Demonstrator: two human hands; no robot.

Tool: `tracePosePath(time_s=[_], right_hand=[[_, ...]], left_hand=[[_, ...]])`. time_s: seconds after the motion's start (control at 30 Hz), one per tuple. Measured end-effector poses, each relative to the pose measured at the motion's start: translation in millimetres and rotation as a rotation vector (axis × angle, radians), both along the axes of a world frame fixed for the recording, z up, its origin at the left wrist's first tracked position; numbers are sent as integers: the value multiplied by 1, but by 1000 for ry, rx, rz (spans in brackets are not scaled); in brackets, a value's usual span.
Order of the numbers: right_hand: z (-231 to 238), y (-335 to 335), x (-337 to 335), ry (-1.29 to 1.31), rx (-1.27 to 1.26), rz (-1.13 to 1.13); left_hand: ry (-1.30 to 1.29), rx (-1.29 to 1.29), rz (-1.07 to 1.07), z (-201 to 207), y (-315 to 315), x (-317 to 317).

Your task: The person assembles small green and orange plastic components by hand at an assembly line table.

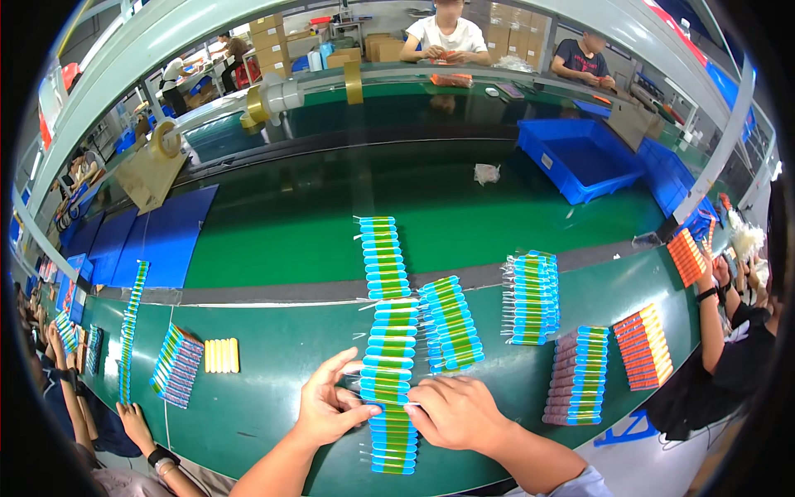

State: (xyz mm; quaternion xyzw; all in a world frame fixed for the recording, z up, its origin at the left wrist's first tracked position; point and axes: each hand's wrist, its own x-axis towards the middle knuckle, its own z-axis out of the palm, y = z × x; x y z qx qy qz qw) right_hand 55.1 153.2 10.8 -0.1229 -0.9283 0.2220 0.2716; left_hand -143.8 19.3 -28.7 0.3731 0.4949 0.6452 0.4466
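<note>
On the green bench [273,348], mid-front, one long blue-and-green column [389,340] runs up between two bare hands, its top end past the dark edge and onto the green conveyor [281,224]. Left hand [333,401]: fingers curled, thumb laid on the column's left edge, gripping it. Right hand [457,412]: fingers bent, thumb and fingertips pinching the right edge at about the same height.

Counts: one loose blue-and-green strip [451,325] just right of the column; one thicker blue-and-green stack [532,298] farther right; two purple-blue-green bundles, a right one [578,375] and a left one [176,366]; one red-and-yellow bundle [643,348]; one small yellow group [221,356], about five pieces; one long narrow strip [132,331] at left, a neighbour's hand [135,427] at its lower end. On the conveyor, one open blue tray [580,195] and one crumpled pale wrapper [487,173]. Two people seated across, one in a white shirt [447,35], one in a dark shirt [584,63].

Column look: many slim pieces side by side, crosswise; light-blue rounded ends, yellow-green band down the middle, thin pale strands poking out left. Slight breaks and sideways offsets between sections. Exact piece count unclear.
</note>
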Motion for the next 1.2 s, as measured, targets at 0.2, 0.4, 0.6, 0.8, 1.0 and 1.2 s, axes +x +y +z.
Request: tracePosePath(time_s=[0.2,0.4,0.6,0.8,1.0,1.2], right_hand=[[-8,-5,-3,158,-52,28],[0,-4,0,99,-51,4],[-2,3,1,-2,42,38],[-1,-5,1,-117,128,93],[-18,-12,4,588,-461,186],[-8,20,10,422,-1078,99]], left_hand=[[47,81,-44,-12,-1,0],[190,126,-65,-23,-4,-6],[70,160,-111,-4,0,4],[257,23,-112,-8,-2,4],[202,-120,-143,-9,-3,2],[141,-155,-216,3,4,-4]])
